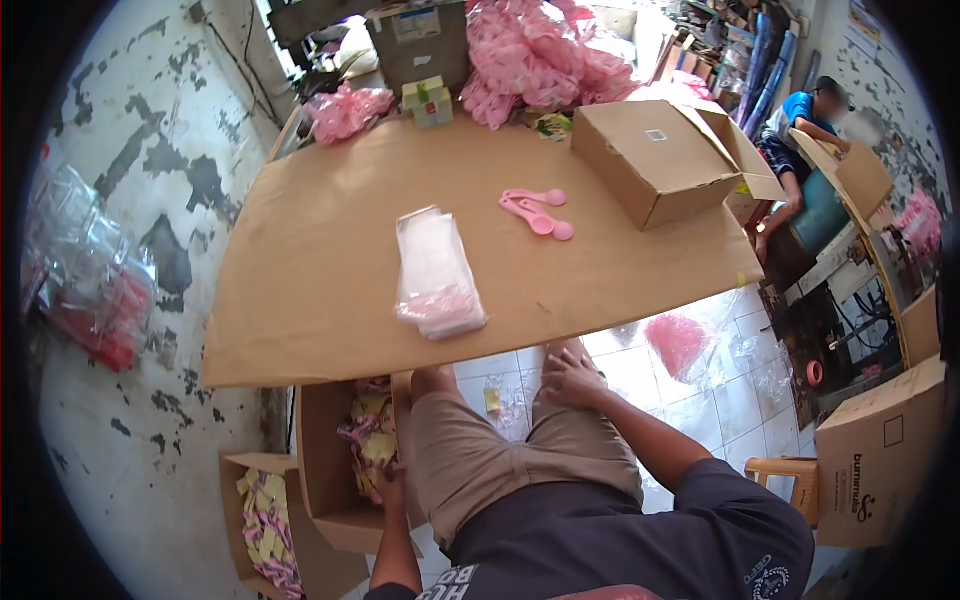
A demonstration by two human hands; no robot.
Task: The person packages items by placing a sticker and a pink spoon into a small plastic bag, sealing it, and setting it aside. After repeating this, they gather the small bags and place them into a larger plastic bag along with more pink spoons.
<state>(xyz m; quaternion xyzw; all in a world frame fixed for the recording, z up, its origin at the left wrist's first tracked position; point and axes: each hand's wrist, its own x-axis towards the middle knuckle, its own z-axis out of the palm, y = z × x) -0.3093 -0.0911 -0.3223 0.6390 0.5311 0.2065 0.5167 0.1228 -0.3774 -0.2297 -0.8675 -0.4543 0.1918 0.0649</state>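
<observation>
My left hand (391, 486) is down in an open cardboard box (325, 440) beside my left leg, at the near edge of a heap of pink-and-yellow packets (370, 435). Its fingers are too small and partly hidden to show whether they grip one. My right hand (574, 380) lies on my right knee with its fingers spread, holding nothing. On the brown table in front of me is a stack of clear plastic bags (437, 270). To its right lies a set of pink measuring spoons (538, 212), fanned out.
A closed cardboard box (655, 165) sits at the table's right. Pink bagged goods (530, 55) pile up behind, near a small box (428, 102). A second packet-filled carton (240, 490) stands lower left. Another person (800, 130) sits far right. Plastic scraps (675, 345) litter the floor.
</observation>
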